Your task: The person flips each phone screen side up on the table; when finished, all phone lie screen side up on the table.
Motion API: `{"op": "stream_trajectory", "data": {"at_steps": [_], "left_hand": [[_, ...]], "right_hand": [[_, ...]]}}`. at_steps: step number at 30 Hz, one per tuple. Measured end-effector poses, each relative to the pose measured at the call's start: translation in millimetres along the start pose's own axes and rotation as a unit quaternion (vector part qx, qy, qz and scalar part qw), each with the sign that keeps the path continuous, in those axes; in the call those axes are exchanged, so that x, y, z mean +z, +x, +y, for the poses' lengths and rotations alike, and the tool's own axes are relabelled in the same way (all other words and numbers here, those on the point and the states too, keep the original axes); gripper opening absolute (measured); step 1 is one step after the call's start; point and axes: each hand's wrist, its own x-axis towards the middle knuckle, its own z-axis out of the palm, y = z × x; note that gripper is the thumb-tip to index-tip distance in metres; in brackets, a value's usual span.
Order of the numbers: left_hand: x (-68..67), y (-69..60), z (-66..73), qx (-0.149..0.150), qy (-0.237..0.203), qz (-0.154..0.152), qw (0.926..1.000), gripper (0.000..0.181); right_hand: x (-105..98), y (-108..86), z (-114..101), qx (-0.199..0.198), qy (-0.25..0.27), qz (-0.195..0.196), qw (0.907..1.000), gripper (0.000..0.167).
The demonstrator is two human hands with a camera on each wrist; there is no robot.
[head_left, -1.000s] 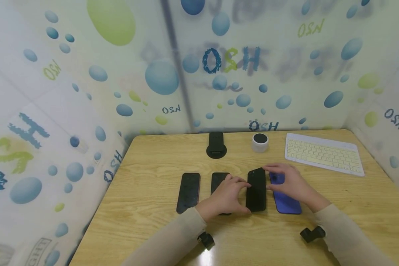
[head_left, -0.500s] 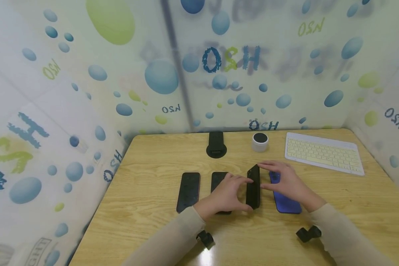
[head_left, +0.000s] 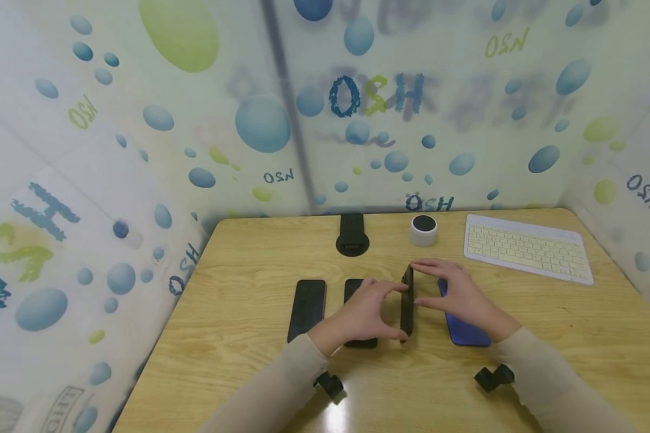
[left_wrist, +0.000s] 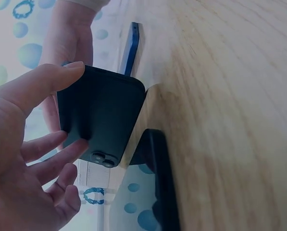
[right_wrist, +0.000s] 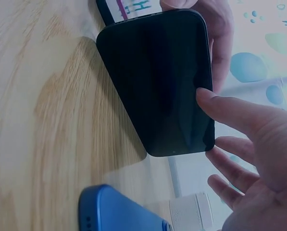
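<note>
A black phone [head_left: 407,307] stands tilted up on its long edge on the wooden table, between both hands. My left hand [head_left: 364,310] holds it, thumb at its bottom end and fingertips on its back [left_wrist: 102,108], where the camera bump shows in the left wrist view. From the other side my right hand [head_left: 457,296] grips it: the thumb touches the dark screen [right_wrist: 157,82] and the fingers reach the top end. Beneath the right hand lies a blue phone [head_left: 466,331]. A second black phone [head_left: 353,288] lies partly hidden under the left hand.
Another dark phone [head_left: 307,308] lies flat at the left of the row. Behind stand a black stand with a round base [head_left: 352,237] and a white cylinder with a dark top [head_left: 423,232]. A white keyboard [head_left: 526,248] lies at back right; patterned walls surround the table.
The black phone has turned from lying nearly flat, back up, to standing on its long edge. My right hand has shifted left with it; the left hand has moved only slightly.
</note>
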Motion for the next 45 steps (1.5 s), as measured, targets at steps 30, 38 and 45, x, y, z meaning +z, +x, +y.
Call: {"op": "stream_trajectory", "data": {"at_steps": [30,38,45], "left_hand": [[-19.0,-14.5,-17.6,-0.024,-0.068,-0.015,0.9973,0.085],[-11.3,-16.5,-22.2,-0.040,-0.025,-0.014,0.9988,0.088],[-3.6,-13.2,-19.5,-0.046,0.039,-0.011,0.9981,0.088]], "right_hand": [[14.2,13.8,4.0,0.025,-0.010,-0.056,0.9981,0.072],[15.0,11.5,17.4,0.031,-0.042,-0.075,0.9958,0.068],[7.6,9.3,21.8,0.020,-0.059,-0.092,0.9938,0.068]]}}
